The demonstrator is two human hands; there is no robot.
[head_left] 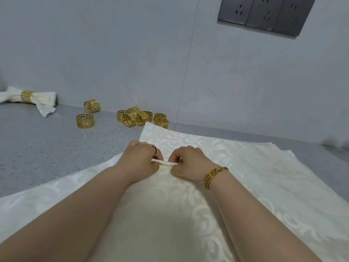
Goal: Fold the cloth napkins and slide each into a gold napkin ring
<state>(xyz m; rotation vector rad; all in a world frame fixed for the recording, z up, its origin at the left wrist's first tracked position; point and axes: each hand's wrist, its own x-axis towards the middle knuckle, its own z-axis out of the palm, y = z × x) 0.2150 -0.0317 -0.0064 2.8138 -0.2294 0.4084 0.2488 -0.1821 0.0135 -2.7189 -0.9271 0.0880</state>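
A large cream napkin [236,167] with a woven flower pattern lies spread flat on the grey speckled desk [47,144], and it covers most of the near side. Both hands are at the middle of this cloth, very close together. The left hand [140,160] and the right hand [190,163] each pinch the same small raised fold [166,163] of the napkin between thumb and curled fingers, so the fold stands up a little as a thin white ridge between them. The left hand wears a thin finger ring [154,149], and the right wrist carries a yellow braided bracelet [213,174]. Behind the far corner of the napkin there is a cluster of gold rings [135,116] near the wall, some leaning on each other (I cannot count them exactly), and the nearest ones almost touch the cloth edge. To the left of them stand two more, a far single ring [92,106] and a near single ring [85,121], apart from each other. At the far left edge a finished napkin [43,100] lies on the desk, gathered at its middle inside a gold band [27,96]. On the pale wall, upper right, is a grey socket panel [266,14].
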